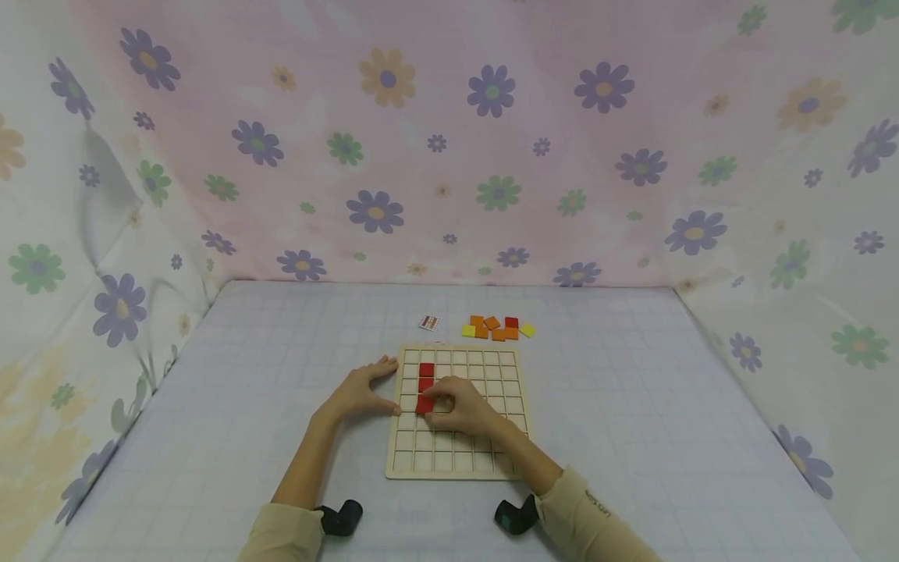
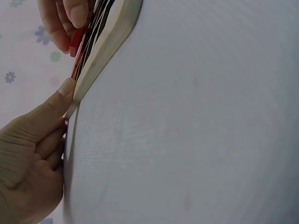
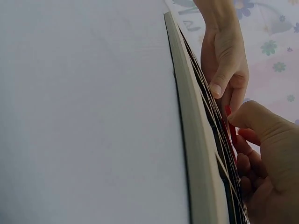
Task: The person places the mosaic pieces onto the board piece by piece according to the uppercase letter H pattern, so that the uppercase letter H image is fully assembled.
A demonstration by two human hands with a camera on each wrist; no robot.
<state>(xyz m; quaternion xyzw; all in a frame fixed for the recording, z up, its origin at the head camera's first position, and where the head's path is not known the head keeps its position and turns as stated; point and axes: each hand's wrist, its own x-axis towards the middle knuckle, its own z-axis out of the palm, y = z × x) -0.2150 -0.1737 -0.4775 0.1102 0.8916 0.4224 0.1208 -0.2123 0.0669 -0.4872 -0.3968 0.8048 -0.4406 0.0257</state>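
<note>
A pale wooden board [image 1: 458, 474] with a grid of square cells lies flat on the table. Two red square tiles [image 1: 426, 370] sit one below the other in its second column from the left. Just below them my right hand [image 1: 463, 410] pinches another red tile [image 1: 424, 405] between thumb and fingers; in the left wrist view this tile [image 2: 73, 47] is tilted over the board. At the board's left edge, my left hand [image 1: 357, 393] rests with thumb and forefinger spread apart, the thumb touching the rim. Its lower fingers are partly hidden by the board in the right wrist view.
Behind the board lie loose tiles: several orange ones [image 1: 492, 322], a red one [image 1: 511, 322] and yellow ones [image 1: 527, 331]. A small card with a coloured grid pattern [image 1: 429, 322] is left of them. Black wrist devices [image 1: 342, 518] show at both cuffs. Flowered cloth encloses the table.
</note>
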